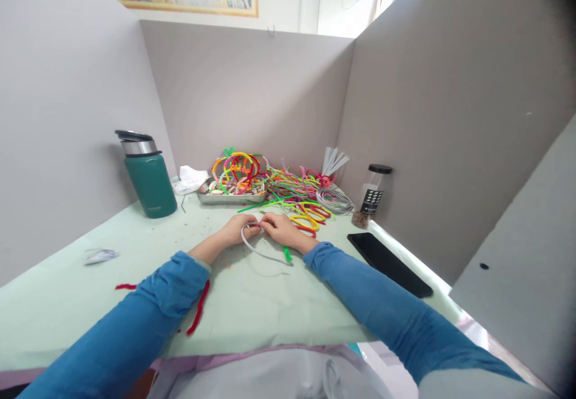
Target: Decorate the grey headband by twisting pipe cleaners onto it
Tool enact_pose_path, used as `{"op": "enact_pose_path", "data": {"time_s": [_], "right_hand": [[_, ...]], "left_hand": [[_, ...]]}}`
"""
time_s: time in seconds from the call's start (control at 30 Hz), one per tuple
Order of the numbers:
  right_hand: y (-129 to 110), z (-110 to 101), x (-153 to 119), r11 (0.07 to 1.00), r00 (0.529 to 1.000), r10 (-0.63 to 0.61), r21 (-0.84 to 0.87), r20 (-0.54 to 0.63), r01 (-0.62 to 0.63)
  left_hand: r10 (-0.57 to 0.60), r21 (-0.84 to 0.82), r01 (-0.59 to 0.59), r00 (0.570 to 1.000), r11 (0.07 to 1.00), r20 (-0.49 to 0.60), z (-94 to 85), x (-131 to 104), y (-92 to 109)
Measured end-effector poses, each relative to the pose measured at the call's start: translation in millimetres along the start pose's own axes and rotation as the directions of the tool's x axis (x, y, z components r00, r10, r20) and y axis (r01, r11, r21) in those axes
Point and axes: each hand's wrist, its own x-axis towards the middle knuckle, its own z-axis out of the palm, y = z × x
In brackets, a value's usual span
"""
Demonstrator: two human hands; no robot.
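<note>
Near the middle of the table, my left hand (240, 229) and my right hand (279, 229) meet with their fingertips pinched together. A thin grey cord (265, 256) curves down from my left fingers toward the lower right, and my left hand is closed on it. Something small and pink shows between the fingertips; my right fingers are closed there, but what they hold is too small to name. A short green fuzzy piece (287, 254) lies by the free end of the cord, below my right hand. Red fuzzy strips (198, 308) lie beside and under my left sleeve.
Behind my hands stand a metal tray (231, 198) with fuzzy rings, a pile of coloured fuzzy stems (292, 186) and a grey cord coil (335, 201). A green bottle (155, 186) is at left; a jar (372, 198) and a black phone (389, 264) are at right. Partitions enclose the table.
</note>
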Motion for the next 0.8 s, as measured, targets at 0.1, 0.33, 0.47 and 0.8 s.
{"op": "enact_pose_path", "data": {"time_s": [0.1, 0.33, 0.47, 0.8], "right_hand": [[0.5, 0.4, 0.4, 1.000, 1.000, -0.002, -0.005, 0.003, 0.002], [-0.9, -0.8, 0.4, 1.000, 1.000, 0.001, -0.015, 0.007, -0.001], [-0.8, -0.9, 0.3, 1.000, 1.000, -0.003, -0.021, 0.005, 0.003], [0.1, -0.1, 0.3, 1.000, 1.000, -0.010, -0.014, 0.007, 0.010]], "left_hand": [[0.006, 0.003, -0.006, 1.000, 1.000, 0.003, 0.6, 0.5, -1.5], [0.017, 0.019, -0.017, 1.000, 1.000, 0.002, -0.2, 0.5, -0.2], [0.013, 0.018, -0.013, 1.000, 1.000, 0.002, -0.3, -0.2, 0.3], [-0.003, 0.019, 0.003, 1.000, 1.000, 0.003, -1.1, -0.8, 2.8]]}}
